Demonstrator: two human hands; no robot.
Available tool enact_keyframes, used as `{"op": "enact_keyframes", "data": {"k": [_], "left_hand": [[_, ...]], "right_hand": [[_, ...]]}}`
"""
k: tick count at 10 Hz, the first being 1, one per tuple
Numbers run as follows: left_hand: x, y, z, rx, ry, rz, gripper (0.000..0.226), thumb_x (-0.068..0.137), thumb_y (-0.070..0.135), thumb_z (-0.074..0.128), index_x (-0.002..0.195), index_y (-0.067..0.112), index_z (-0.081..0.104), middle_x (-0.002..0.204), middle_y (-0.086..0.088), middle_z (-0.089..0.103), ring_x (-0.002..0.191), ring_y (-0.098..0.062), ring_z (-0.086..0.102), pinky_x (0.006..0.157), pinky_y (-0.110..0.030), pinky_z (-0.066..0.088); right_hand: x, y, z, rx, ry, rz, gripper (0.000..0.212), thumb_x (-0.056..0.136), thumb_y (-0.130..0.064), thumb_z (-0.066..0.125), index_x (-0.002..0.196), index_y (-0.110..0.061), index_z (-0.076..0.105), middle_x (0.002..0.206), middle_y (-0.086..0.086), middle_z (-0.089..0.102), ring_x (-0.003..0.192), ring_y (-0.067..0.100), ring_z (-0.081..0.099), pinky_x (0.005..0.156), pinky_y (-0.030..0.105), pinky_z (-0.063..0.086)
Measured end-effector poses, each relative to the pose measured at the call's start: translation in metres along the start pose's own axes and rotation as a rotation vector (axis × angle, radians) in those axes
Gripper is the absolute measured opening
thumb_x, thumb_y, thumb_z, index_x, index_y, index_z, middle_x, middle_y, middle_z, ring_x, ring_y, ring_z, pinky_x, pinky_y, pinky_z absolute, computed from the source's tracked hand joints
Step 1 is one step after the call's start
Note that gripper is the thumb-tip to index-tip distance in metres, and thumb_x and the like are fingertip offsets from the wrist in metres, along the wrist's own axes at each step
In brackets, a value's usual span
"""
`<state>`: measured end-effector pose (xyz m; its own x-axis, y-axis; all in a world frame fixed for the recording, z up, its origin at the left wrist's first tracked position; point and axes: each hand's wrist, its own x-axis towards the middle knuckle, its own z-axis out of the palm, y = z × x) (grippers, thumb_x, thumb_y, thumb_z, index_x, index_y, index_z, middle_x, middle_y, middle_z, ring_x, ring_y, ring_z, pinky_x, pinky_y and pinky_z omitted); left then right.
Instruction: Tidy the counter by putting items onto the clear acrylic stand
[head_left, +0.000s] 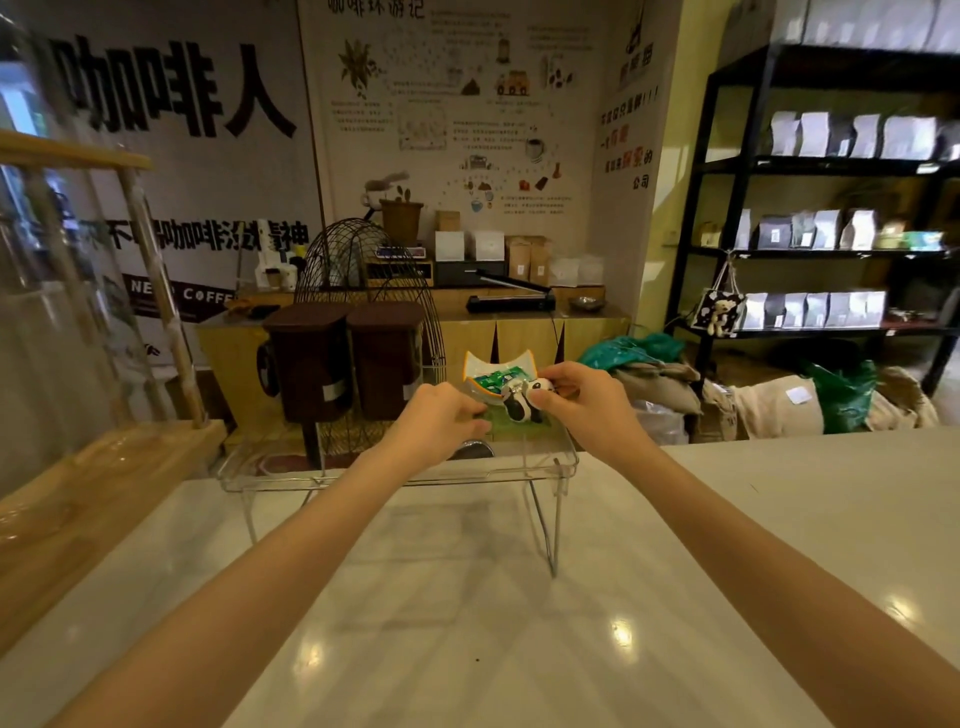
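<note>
One clear stand (563, 460) sits on the white surface (467, 623), at its far edge, raised on thin legs. On its top lie one green mat (511, 427), one panda figure (524, 402) and one small white dish (480, 371) with an orange rim. The dish holds green packets (496, 380); their number cannot be told. The panda figure stands on the mat, just in front of the dish.

Two hands reach over the stand. The right hand (587, 400) has its fingers curled around the panda figure's head, gripping it. The left hand (441, 421) rests with fingers bent at the mat's left edge, touching it; whether it pinches the mat cannot be told. A dark round object (472, 449) shows under the stand top, between the two wrists.

To the left, one wooden rack (93, 467) stands on the surface. Beyond the surface are two brown bins (343, 358), side by side, one wire fan guard (363, 270) behind them, and one black shelf unit (810, 208) at the right carrying many pale bags.
</note>
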<state>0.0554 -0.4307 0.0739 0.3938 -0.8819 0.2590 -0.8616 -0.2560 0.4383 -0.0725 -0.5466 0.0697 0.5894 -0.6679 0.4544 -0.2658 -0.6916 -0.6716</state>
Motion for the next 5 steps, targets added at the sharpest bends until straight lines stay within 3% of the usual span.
{"op": "enact_keyframes", "data": {"k": [1, 3, 4, 5], "left_hand": [[-0.002, 0.002, 0.001, 0.016, -0.004, 0.011, 0.033, 0.089, 0.022, 0.054, 0.119, 0.009, 0.06, 0.097, -0.015, 0.07, 0.062, -0.011, 0.051, 0.066, -0.027, 0.045], [-0.01, 0.008, -0.001, 0.014, -0.012, -0.01, 0.041, 0.091, 0.033, 0.046, 0.129, 0.015, 0.051, 0.086, -0.014, 0.068, 0.06, -0.014, 0.055, 0.055, -0.028, 0.042], [-0.011, 0.006, -0.008, 0.021, -0.018, -0.015, 0.045, 0.09, 0.037, 0.046, 0.132, 0.02, 0.047, 0.083, -0.008, 0.066, 0.065, -0.018, 0.057, 0.061, -0.03, 0.045], [-0.02, 0.008, -0.022, 0.064, 0.039, -0.011, 0.048, 0.09, 0.037, 0.046, 0.135, 0.021, 0.042, 0.118, -0.016, 0.063, 0.099, -0.032, 0.061, 0.08, -0.038, 0.05]], "right_hand": [[-0.003, -0.001, 0.001, 0.022, -0.001, 0.032, 0.041, 0.087, -0.025, 0.059, 0.124, -0.009, 0.055, 0.121, 0.009, 0.064, 0.098, 0.011, 0.054, 0.077, 0.019, 0.041], [-0.036, -0.006, -0.002, 0.109, -0.067, 0.042, 0.048, 0.09, -0.025, 0.054, 0.135, -0.015, 0.042, 0.131, 0.002, 0.056, 0.11, 0.011, 0.051, 0.09, 0.024, 0.039], [-0.066, -0.004, -0.004, 0.135, -0.079, 0.076, 0.049, 0.09, -0.026, 0.053, 0.136, -0.017, 0.042, 0.134, 0.002, 0.053, 0.118, 0.014, 0.05, 0.096, 0.031, 0.042], [-0.101, -0.003, -0.012, 0.216, -0.072, 0.072, 0.038, 0.089, -0.03, 0.054, 0.126, -0.025, 0.05, 0.123, -0.003, 0.058, 0.111, 0.013, 0.054, 0.087, 0.026, 0.046]]}}
